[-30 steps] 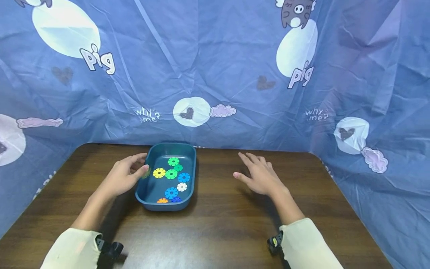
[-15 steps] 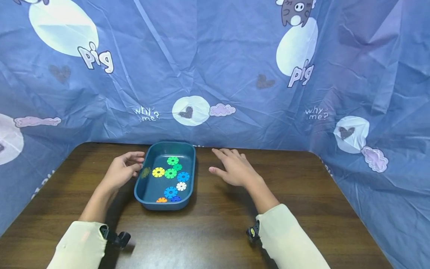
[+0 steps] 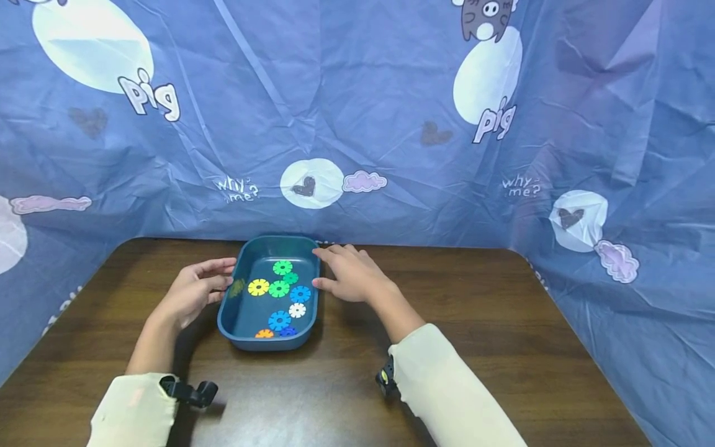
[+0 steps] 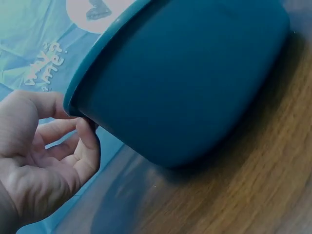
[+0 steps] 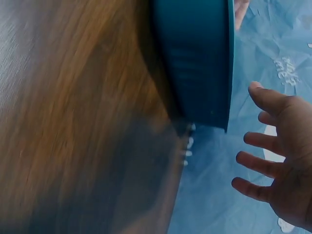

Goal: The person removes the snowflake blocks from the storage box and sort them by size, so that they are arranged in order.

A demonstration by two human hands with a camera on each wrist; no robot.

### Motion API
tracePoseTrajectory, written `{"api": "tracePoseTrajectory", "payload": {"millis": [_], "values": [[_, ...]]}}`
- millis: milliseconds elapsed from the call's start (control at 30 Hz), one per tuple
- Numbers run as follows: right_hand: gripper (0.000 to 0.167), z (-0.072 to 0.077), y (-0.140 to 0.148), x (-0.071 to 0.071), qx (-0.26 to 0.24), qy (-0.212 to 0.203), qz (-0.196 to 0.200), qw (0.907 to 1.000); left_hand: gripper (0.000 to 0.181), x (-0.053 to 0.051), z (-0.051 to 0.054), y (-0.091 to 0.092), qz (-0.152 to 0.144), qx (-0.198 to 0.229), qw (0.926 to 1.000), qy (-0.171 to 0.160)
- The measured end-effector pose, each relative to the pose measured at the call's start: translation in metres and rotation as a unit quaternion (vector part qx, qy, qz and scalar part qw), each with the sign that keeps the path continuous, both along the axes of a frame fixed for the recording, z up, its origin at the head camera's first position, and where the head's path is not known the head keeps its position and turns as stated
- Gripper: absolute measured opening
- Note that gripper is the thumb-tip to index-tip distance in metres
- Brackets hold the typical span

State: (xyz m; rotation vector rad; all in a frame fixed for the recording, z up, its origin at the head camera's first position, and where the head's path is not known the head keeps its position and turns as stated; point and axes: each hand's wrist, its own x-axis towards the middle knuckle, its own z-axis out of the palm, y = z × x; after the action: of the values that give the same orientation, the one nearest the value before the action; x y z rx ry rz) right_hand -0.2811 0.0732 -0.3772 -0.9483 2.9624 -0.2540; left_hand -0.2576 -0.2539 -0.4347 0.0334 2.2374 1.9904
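Left hand [image 3: 188, 293] first, and we find it left of centre in the head view, at the outer left side of the blue-green tray [image 3: 246, 318]. Its fingers are bent at the rim, yet we cannot tell whether they grip it or only touch. Across to the right hand [image 3: 356, 274]: we see spread fingers, nothing grasped, the tips right at the tray's right rim, though whether they touch it we cannot say.

And the tray itself? It sits upright left of the frame's middle on the brown table [image 3: 458, 354], and we have plenty of colour inside: three green discs [image 3: 282, 262], a yellow disc [image 3: 254, 287] to their left, two blue discs [image 3: 300, 288], a white disc [image 3: 293, 310] between those two, and down at the near end an orange disc [image 3: 260, 334] beside a dark blue disc [image 3: 283, 333], both partly hidden by the wall.

Pale sleeves [image 3: 131, 410] enter from the bottom edge, and we get blue printed cloth [image 3: 380, 81] right across the top.
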Motion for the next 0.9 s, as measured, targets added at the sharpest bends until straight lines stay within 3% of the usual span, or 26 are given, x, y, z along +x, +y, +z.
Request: {"api": "tracePoseTrajectory", "payload": {"millis": [367, 633, 900], "values": [[0.060, -0.006, -0.044, -0.005, -0.003, -0.009, 0.060, 0.9982, 0.059, 0.005, -0.001, 0.001, 0.013, 0.042, 0.9988, -0.019], [0.057, -0.013, -0.066, -0.003, -0.005, -0.033, 0.069, 0.9971, 0.059, 0.004, -0.008, 0.000, 0.014, 0.089, 0.9958, -0.012], [0.057, -0.021, -0.085, -0.007, 0.001, -0.062, 0.068, 0.9958, 0.059, 0.000, -0.008, -0.002, 0.012, 0.101, 0.9946, -0.016]]}}
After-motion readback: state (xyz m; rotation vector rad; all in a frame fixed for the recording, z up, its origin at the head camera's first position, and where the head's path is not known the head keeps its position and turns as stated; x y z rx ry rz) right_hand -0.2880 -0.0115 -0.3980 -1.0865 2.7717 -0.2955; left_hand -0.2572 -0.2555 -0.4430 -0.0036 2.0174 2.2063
